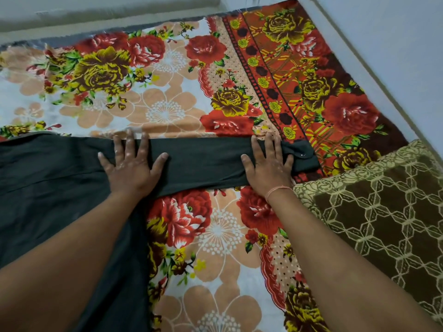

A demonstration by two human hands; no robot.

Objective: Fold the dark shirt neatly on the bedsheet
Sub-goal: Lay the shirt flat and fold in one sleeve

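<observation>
The dark shirt (pixel 48 178) lies flat on the floral bedsheet (pixel 167 97), its body at the left. One long sleeve (pixel 203 161) stretches to the right and ends in a buttoned cuff (pixel 303 155). My left hand (pixel 130 164) presses flat on the shirt where the sleeve joins the body, fingers spread. Flat on the sleeve close to the cuff rests my right hand (pixel 269 164), fingers apart, with a thin thread band on the wrist. Neither hand grips the cloth. My left forearm hides part of the shirt's body.
A brown and gold patterned cushion (pixel 383 212) lies at the right, touching the sheet's edge. Pale floor and a wall base (pixel 383 56) run along the far and right sides of the sheet.
</observation>
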